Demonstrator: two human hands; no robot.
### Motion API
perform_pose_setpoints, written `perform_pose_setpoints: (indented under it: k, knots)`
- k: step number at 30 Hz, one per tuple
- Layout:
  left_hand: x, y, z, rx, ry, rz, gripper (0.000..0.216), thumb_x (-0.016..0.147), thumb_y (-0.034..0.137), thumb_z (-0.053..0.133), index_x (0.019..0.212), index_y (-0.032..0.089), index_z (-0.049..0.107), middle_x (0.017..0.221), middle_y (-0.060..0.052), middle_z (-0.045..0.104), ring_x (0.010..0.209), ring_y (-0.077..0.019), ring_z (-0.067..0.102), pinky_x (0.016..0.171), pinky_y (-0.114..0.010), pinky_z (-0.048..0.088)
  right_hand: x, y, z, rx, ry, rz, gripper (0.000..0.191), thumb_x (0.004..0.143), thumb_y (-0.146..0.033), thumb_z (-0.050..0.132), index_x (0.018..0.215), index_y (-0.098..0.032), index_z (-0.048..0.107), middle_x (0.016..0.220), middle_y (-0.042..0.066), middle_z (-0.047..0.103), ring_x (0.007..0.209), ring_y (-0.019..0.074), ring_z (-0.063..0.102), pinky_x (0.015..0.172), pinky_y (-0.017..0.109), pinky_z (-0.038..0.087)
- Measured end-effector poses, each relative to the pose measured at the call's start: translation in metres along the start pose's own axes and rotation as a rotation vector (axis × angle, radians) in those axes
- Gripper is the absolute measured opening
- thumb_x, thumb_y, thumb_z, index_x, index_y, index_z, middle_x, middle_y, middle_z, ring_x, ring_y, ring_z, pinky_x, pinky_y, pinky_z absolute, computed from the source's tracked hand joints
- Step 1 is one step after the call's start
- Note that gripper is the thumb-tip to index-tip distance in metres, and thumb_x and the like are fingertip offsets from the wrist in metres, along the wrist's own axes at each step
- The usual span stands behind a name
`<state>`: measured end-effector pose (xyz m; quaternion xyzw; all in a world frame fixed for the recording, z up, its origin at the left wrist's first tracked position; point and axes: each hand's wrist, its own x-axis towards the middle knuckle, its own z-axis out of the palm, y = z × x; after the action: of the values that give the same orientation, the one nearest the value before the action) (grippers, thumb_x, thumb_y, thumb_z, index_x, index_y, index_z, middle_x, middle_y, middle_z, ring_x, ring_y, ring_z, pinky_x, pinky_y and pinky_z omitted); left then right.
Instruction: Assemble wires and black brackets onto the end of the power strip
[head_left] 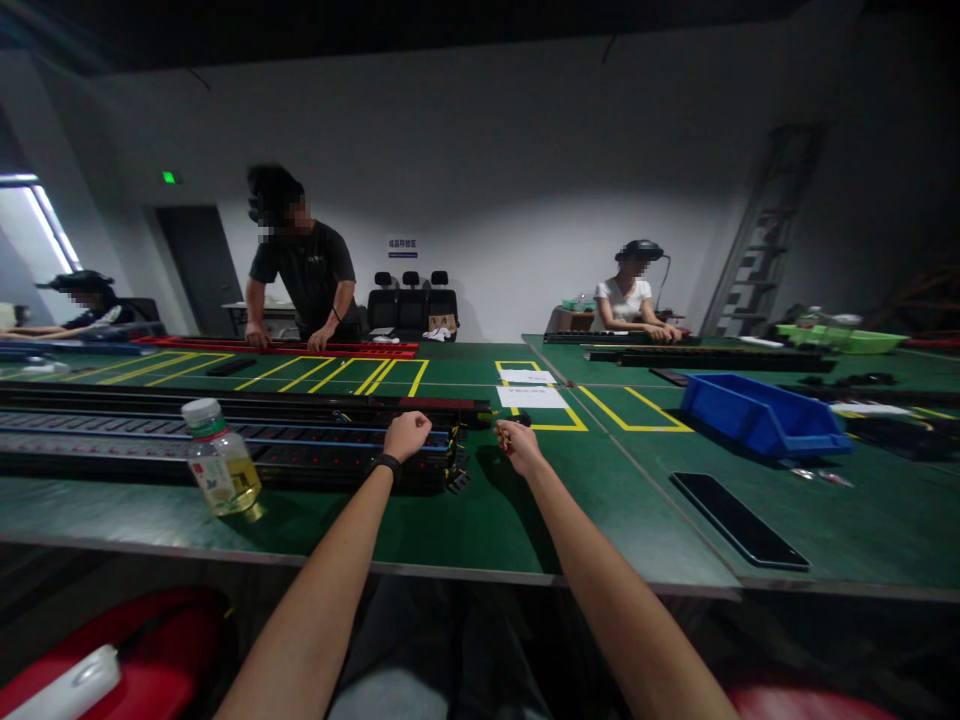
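Two hands work at the end of the long black rail (315, 440) on the green desk (480, 520): the left hand (406, 435), grip closed, rests on it; the right hand (517, 445) pinches something small just beside it, seemingly mid-fitting; seating it calls for careful alignment.

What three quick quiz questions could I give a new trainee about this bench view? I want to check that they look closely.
1. True or false: the left hand rests on the long black rail assembly.
2. What stands on the green table left of the left forearm?
A. a blue bin
B. a clear bottle of yellowish liquid
C. a sheet of paper
3. Fill in: the right hand is just past the rail's ____ end.

Key:
1. True.
2. B: the bottle has a white cap; the blue bin sits far right.
3. Right.
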<state>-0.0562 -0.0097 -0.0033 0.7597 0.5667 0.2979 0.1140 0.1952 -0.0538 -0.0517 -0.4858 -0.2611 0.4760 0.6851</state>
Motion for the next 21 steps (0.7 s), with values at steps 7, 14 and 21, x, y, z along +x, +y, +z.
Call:
perform_pose_setpoints:
  k: [7, 14, 21]
  knots:
    - [0.0002, -0.0005, 0.0001, -0.003, 0.002, 0.002, 0.021, 0.093, 0.029, 0.062, 0.091, 0.021, 0.081, 0.1, -0.009, 0.082, 0.098, -0.0229, 0.074, 0.083, -0.026, 0.05, -0.0001, 0.0001, -0.001, -0.002, -0.007, -0.003, 0.012, 0.084, -0.01, 0.072, 0.074, -0.015, 0.067, 0.062, 0.001, 0.068, 0.045, 0.0066, 0.055, 0.037, 0.014, 0.038]
    - [0.0003, -0.001, 0.0003, -0.004, 0.003, 0.002, 0.021, 0.092, 0.029, 0.062, 0.093, 0.021, 0.081, 0.1, -0.008, 0.082, 0.099, -0.0229, 0.074, 0.085, -0.026, 0.051, -0.0016, -0.0012, -0.0009, 0.0, -0.01, 0.002, 0.013, 0.085, -0.009, 0.071, 0.074, -0.016, 0.068, 0.061, 0.001, 0.068, 0.046, 0.0069, 0.056, 0.037, 0.014, 0.039]
    - [0.0003, -0.0005, 0.0002, 0.003, 0.004, 0.01, 0.021, 0.093, 0.029, 0.062, 0.093, 0.02, 0.081, 0.099, -0.009, 0.082, 0.098, -0.0237, 0.074, 0.084, -0.027, 0.051, -0.0024, -0.0023, -0.0002, -0.02, -0.01, -0.004, 0.015, 0.084, -0.009, 0.074, 0.072, -0.016, 0.067, 0.061, 0.001, 0.068, 0.044, 0.0066, 0.054, 0.037, 0.015, 0.038]
